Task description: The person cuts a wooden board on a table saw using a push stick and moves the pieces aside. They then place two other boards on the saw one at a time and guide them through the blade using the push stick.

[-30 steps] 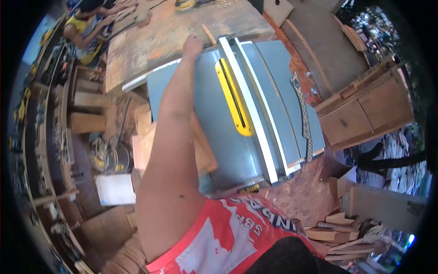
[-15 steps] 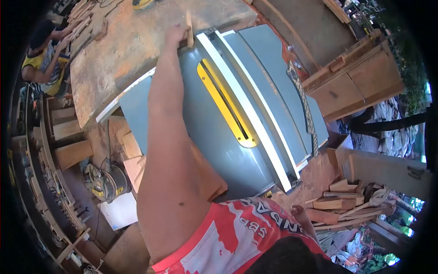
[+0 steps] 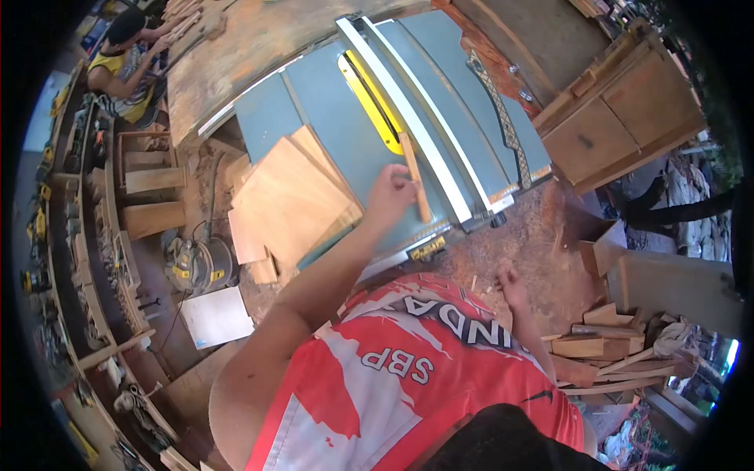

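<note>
My left hand point(image 3: 393, 195) pinches a narrow wooden strip point(image 3: 416, 182) on the grey table saw point(image 3: 322, 90). The strip lies alongside the white metal fence point(image 3: 416, 129), at the near end of the yellow insert plate point(image 3: 369, 98) with its dark slot. Thin wooden boards point(image 3: 294, 200) lie fanned in a stack on the saw top, left of my left hand. My right hand point(image 3: 509, 284) hangs beside my body, past the saw's near edge, fingers loosely curled and nothing visible in them.
A wooden worktable point(image 3: 228, 51) adjoins the saw's far side. Another person point(image 3: 126, 71) handles wood strips at the far left. A shop vacuum point(image 3: 196, 263) stands at left near shelves of tools. Wood offcuts point(image 3: 605, 345) are piled at lower right, near a wooden cabinet point(image 3: 628, 118).
My left hand has come back from the saw's far end to its near end, with the wooden strip. The stacked boards now show fully. My view has shifted.
</note>
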The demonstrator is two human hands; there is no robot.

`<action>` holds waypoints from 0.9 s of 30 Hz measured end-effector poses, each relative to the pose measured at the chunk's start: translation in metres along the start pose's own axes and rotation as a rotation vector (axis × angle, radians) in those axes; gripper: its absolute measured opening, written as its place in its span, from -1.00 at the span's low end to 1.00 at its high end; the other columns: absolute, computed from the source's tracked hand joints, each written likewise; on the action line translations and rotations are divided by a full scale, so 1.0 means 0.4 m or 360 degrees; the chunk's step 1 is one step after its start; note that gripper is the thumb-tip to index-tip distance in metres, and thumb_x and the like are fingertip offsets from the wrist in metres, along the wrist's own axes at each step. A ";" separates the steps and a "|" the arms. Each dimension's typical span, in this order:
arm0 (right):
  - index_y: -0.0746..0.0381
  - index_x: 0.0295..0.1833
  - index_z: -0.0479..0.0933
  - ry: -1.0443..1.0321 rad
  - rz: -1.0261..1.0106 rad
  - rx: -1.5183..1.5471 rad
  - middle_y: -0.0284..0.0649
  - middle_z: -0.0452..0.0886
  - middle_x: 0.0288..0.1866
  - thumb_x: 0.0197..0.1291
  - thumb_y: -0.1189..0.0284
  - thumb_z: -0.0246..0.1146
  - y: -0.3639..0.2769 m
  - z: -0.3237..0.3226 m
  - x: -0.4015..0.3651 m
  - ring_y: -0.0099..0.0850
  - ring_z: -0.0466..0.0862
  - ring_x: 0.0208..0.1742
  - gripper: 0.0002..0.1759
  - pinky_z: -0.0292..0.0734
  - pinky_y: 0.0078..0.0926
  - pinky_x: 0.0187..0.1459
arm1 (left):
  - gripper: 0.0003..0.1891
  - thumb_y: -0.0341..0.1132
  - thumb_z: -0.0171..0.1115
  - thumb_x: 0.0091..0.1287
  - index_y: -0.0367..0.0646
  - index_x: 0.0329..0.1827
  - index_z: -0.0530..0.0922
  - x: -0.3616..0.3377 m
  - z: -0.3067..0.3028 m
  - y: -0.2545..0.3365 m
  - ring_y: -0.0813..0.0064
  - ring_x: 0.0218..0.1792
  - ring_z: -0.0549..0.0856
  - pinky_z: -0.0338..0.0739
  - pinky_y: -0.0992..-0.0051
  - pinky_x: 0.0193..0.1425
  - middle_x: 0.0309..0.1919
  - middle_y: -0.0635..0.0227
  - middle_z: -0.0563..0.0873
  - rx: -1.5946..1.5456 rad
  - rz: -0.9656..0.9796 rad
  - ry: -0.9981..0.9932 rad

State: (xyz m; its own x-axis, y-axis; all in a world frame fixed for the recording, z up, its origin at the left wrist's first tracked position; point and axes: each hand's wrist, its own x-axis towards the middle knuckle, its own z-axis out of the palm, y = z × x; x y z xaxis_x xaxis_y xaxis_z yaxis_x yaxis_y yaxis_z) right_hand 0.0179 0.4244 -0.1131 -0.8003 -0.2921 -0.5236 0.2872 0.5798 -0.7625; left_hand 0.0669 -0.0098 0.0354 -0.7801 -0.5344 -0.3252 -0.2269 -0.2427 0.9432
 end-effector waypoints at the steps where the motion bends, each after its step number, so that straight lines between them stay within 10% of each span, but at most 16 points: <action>1: 0.23 -0.08 0.58 0.0030 -0.0197 -0.0094 -0.32 0.64 -0.31 0.47 0.19 0.19 0.008 -0.008 0.035 -0.58 0.61 -0.32 -0.70 0.49 -0.57 -0.35 | -0.70 -0.43 0.32 0.33 -0.25 0.07 0.48 -0.001 0.021 -0.033 0.50 -0.30 0.72 0.64 0.48 -0.26 -0.26 0.27 0.72 0.0074 0.0067 0.0045; 8: 0.34 -0.05 0.60 0.0652 -0.0990 -0.0160 -0.26 0.62 -0.31 0.39 0.35 0.24 -0.436 -0.094 0.075 -0.52 0.57 -0.25 -0.76 0.49 -0.49 -0.14 | -0.73 -0.35 0.34 0.31 -0.34 -0.02 0.61 0.032 0.063 -0.098 0.21 -0.26 0.74 0.61 0.27 -0.13 -0.18 0.15 0.75 0.1092 0.0848 0.0585; 16: 0.24 0.20 0.52 0.0793 -0.1636 -0.0791 0.08 0.51 0.21 0.25 0.38 0.32 -0.642 -0.100 0.238 -0.01 0.46 0.31 -0.58 0.36 -0.12 0.33 | -0.36 -0.13 0.33 0.31 -0.32 0.37 0.41 -0.124 0.125 -0.141 -0.05 0.43 0.37 0.20 0.03 0.51 0.42 -0.03 0.42 0.1603 0.1042 0.0296; 27: 0.30 0.41 0.36 0.0575 -0.1327 -0.0858 0.13 0.41 0.39 0.27 0.29 0.32 -0.616 -0.035 0.337 0.08 0.37 0.43 -0.35 0.26 -0.10 0.45 | -0.29 -0.14 0.31 0.32 -0.24 0.48 0.30 0.011 0.023 -0.068 0.03 0.46 0.36 0.21 0.04 0.50 0.48 0.02 0.36 0.1808 0.1029 0.0171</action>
State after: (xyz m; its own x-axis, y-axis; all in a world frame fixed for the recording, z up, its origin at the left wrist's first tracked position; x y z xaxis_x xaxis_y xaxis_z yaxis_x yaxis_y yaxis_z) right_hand -0.1683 0.2529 0.0095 -0.7712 -0.5615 0.3002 -0.6268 0.5868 -0.5126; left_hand 0.0646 0.0019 0.0090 -0.8943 -0.3706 0.2507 -0.2342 0.8651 0.4435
